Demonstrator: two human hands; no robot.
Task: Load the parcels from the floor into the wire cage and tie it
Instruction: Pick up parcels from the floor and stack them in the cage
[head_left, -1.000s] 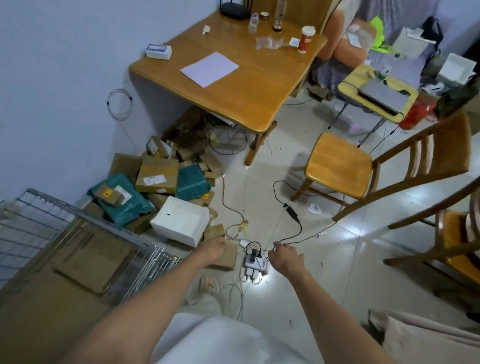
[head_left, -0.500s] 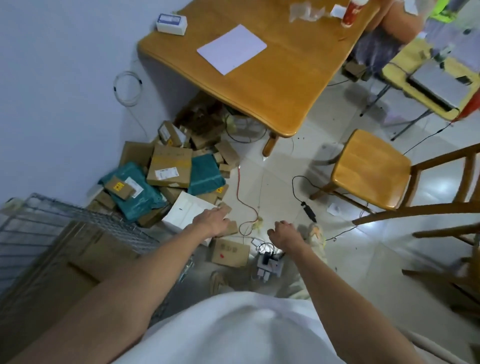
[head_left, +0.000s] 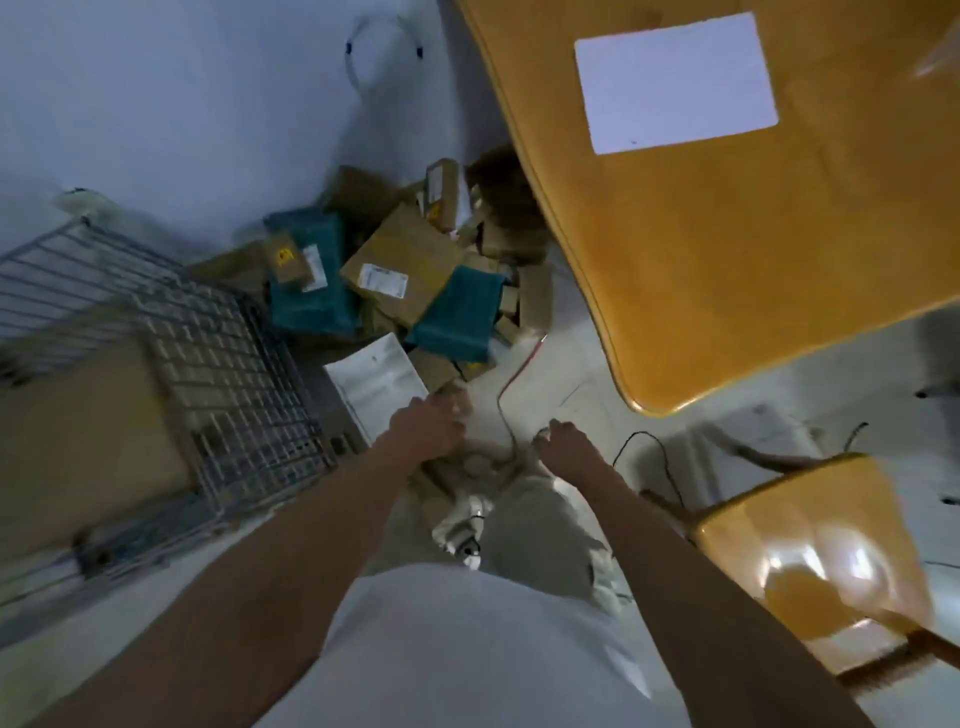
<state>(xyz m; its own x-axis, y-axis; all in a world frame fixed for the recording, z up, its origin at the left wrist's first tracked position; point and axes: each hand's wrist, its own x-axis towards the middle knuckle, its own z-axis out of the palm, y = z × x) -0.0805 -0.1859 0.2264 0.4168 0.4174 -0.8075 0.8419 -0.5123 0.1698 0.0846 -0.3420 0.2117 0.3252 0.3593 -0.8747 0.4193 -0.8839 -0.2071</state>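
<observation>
A heap of parcels lies on the floor by the wall: brown cardboard boxes (head_left: 402, 262), teal bags (head_left: 311, 291) and a white box (head_left: 376, 387) nearest me. The wire cage (head_left: 218, 358) stands at the left with flat cardboard inside. My left hand (head_left: 431, 426) reaches down at the white box's near corner, beside a small brown parcel (head_left: 452, 387); the blur hides whether it grips anything. My right hand (head_left: 563, 444) hangs over the floor with loosely curled fingers, holding nothing.
A wooden table (head_left: 727, 234) with a white sheet (head_left: 675, 83) overhangs at the upper right. A wooden chair (head_left: 810, 551) stands at the right. A red wire (head_left: 514, 374), black cable (head_left: 649, 452) and a power strip (head_left: 465, 525) lie at my feet.
My head has tipped forward and down, so the view now looks almost straight at the floor. Both hands have dropped lower, the left one to the white box's near corner.
</observation>
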